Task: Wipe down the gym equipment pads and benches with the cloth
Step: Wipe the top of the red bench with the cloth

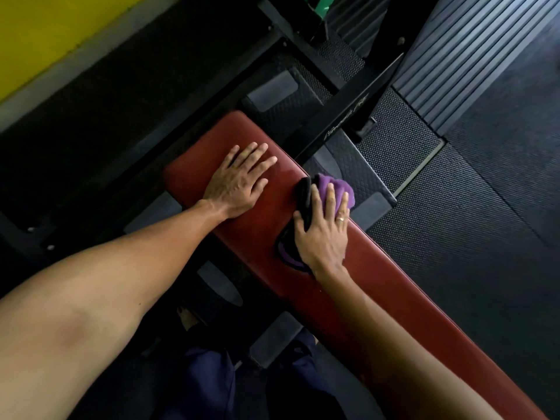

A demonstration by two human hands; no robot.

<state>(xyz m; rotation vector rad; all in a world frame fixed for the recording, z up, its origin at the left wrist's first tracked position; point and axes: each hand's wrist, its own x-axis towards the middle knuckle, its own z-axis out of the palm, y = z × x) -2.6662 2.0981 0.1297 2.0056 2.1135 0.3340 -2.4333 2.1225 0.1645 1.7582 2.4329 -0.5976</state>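
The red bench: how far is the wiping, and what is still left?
Done: hard to tell; a faint damp sheen near the far end of the bench hints at wiping there. In hand: the right hand presses the purple cloth on the bench's right edge; the left hand lies flat on the top. Left: the near half shows no wet marks, so it probably still needs wiping.

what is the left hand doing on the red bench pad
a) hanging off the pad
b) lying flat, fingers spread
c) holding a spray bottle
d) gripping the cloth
b: the left hand lies flat with straight fingers on the red bench pad, while the right hand presses the purple cloth.
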